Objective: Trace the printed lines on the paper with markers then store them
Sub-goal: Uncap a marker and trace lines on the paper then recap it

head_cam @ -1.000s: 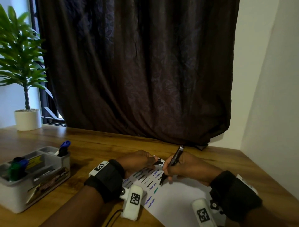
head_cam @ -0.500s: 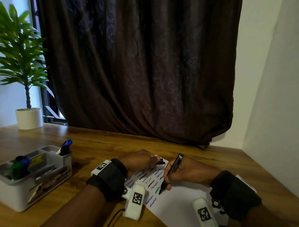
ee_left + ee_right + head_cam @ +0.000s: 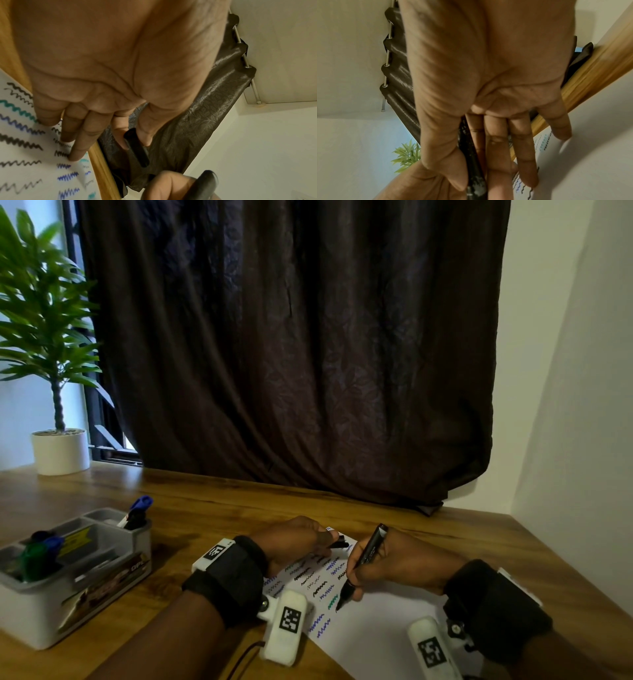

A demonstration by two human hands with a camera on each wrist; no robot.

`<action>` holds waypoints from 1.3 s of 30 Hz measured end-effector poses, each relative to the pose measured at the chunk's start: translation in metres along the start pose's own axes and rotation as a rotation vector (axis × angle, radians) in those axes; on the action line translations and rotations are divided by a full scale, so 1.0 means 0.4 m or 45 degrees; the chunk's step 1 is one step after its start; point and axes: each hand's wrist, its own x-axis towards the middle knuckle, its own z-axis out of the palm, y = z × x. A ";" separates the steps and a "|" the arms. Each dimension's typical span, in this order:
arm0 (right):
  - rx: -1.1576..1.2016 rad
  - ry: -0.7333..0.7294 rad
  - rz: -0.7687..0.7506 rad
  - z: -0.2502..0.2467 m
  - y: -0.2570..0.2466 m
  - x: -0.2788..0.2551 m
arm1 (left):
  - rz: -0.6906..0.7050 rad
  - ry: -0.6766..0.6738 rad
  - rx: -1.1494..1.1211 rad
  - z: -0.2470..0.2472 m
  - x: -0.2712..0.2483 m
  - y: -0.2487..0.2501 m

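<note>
Dark curtain [image 3: 294,354] hangs behind the wooden tabletop [image 3: 219,505], with a potted plant [image 3: 44,337] at the far left corner. Nearer, a grey organiser [image 3: 72,583] keeps several markers upright. White paper [image 3: 373,631] lies between the hands, its squiggly lines traced black, blue and green. Right hand [image 3: 394,566] grips a black marker [image 3: 363,566], tip down on the sheet. Left hand [image 3: 294,542] pinches the cap [image 3: 137,148] (thumb against forefinger) while its other fingers [image 3: 80,140] press the paper's far corner.
</note>
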 end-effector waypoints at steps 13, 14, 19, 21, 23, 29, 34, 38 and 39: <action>0.012 0.030 -0.016 -0.004 0.007 0.002 | -0.025 0.000 -0.004 0.003 -0.008 0.007; 0.010 0.037 -0.015 -0.004 0.008 0.002 | -0.027 -0.005 -0.011 0.003 -0.009 0.007; 0.043 0.052 0.014 -0.005 0.013 0.004 | -0.018 -0.042 -0.027 -0.001 -0.007 0.003; 0.054 0.061 0.017 -0.005 0.013 0.004 | -0.016 -0.055 -0.033 -0.001 -0.005 0.002; 0.053 0.072 0.023 -0.005 0.012 0.004 | -0.030 -0.067 -0.042 -0.001 -0.006 0.003; 0.060 0.093 0.037 -0.004 0.010 0.003 | -0.033 -0.064 -0.060 -0.001 -0.005 0.004; 0.062 0.092 0.044 -0.010 0.013 0.004 | -0.033 -0.035 -0.060 0.000 -0.010 0.007; 0.065 0.102 0.063 -0.011 0.014 0.003 | -0.032 -0.021 -0.053 -0.002 -0.001 0.000; 0.071 0.104 0.068 -0.012 0.015 0.003 | -0.032 -0.015 -0.050 -0.002 -0.001 0.001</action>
